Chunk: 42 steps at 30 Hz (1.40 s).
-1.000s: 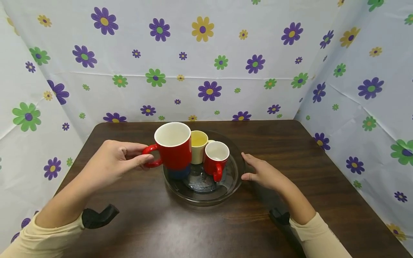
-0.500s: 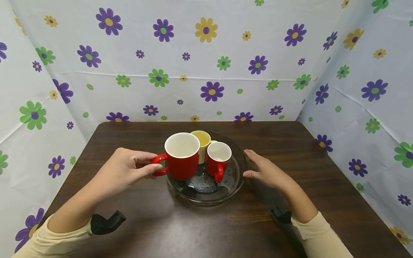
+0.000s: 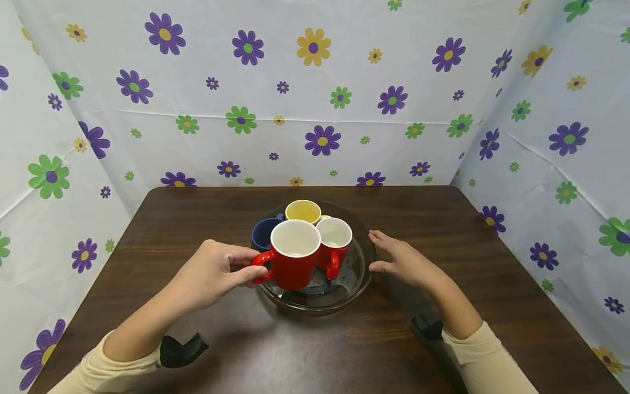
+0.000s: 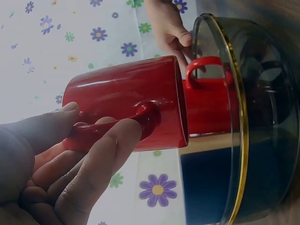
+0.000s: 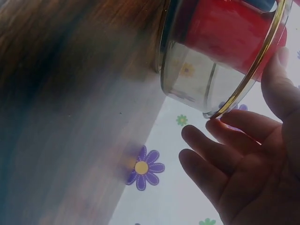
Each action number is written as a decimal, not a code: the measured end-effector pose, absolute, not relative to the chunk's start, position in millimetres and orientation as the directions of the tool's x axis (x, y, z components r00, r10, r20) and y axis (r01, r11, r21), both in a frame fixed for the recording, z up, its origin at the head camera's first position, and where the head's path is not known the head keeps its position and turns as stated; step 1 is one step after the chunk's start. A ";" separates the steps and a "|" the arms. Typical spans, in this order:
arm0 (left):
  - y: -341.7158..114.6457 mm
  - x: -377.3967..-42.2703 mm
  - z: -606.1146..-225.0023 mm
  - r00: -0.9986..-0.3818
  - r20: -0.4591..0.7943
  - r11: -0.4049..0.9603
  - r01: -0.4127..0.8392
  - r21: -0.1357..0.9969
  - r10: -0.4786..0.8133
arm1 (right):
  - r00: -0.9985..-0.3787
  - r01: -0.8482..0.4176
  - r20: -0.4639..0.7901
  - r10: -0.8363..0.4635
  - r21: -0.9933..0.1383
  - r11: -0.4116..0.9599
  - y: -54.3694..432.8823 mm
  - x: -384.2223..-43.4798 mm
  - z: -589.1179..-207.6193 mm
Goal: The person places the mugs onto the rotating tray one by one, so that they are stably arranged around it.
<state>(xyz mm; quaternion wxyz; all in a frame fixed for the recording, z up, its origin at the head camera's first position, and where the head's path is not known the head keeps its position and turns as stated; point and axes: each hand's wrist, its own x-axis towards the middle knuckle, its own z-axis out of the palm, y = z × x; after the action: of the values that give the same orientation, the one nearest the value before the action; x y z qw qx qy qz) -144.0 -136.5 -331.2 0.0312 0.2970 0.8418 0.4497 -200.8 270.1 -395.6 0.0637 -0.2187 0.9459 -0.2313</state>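
My left hand pinches the handle of a large red mug, white inside. The mug is upright over the front part of a dark see-through glass bowl. In the left wrist view, the mug's base is level with the top of the gold-edged rim. Behind it in the bowl stand a small red mug, a pale yellow mug and a dark blue mug. My right hand has its fingers extended, fingertips right at the bowl's right rim.
The bowl stands on a dark brown wooden table. A white sheet with printed flowers hangs behind the table and along both sides. Black wrist mounts stick out from both cream sleeves.
My left hand has carried the large red mug right and toward me, uncovering the blue mug behind it. My right hand has stayed at the bowl's right side.
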 end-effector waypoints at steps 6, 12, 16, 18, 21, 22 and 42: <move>-132.3 -143.3 -340.3 -0.823 0.218 0.426 0.476 0.770 0.525 | -0.899 -0.378 -0.029 -0.438 -0.454 0.807 269.9 -197.7 -395.3; -129.5 -145.0 -350.9 -0.826 0.236 0.487 0.506 0.712 0.512 | -0.901 -0.378 -0.018 -0.434 -0.460 0.804 269.6 -195.6 -393.7; -129.0 -148.4 -356.2 -0.811 0.259 0.514 0.544 0.663 0.524 | -0.904 -0.367 -0.028 -0.427 -0.461 0.808 268.3 -194.2 -392.0; -128.9 -150.7 -358.0 -0.800 0.274 0.513 0.564 0.647 0.534 | -0.906 -0.361 -0.032 -0.423 -0.463 0.809 267.7 -193.7 -391.5; -128.7 -155.1 -360.4 -0.782 0.293 0.506 0.591 0.629 0.550 | -0.907 -0.356 -0.035 -0.419 -0.464 0.811 266.8 -193.0 -390.8; -128.4 -156.6 -361.3 -0.777 0.297 0.502 0.598 0.625 0.555 | -0.908 -0.355 -0.035 -0.417 -0.463 0.812 266.6 -192.9 -390.7; -120.1 -176.5 -373.7 -0.750 0.223 0.519 0.609 0.599 0.623 | -0.910 -0.380 0.020 -0.414 -0.441 0.813 265.2 -194.9 -397.5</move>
<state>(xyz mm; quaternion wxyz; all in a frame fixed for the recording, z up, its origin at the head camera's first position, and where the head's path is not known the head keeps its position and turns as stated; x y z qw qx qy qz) -176.5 -120.1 -373.7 0.0097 0.3534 0.8715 0.3398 -194.9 265.2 -397.5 0.0384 -0.2086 0.9514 -0.2232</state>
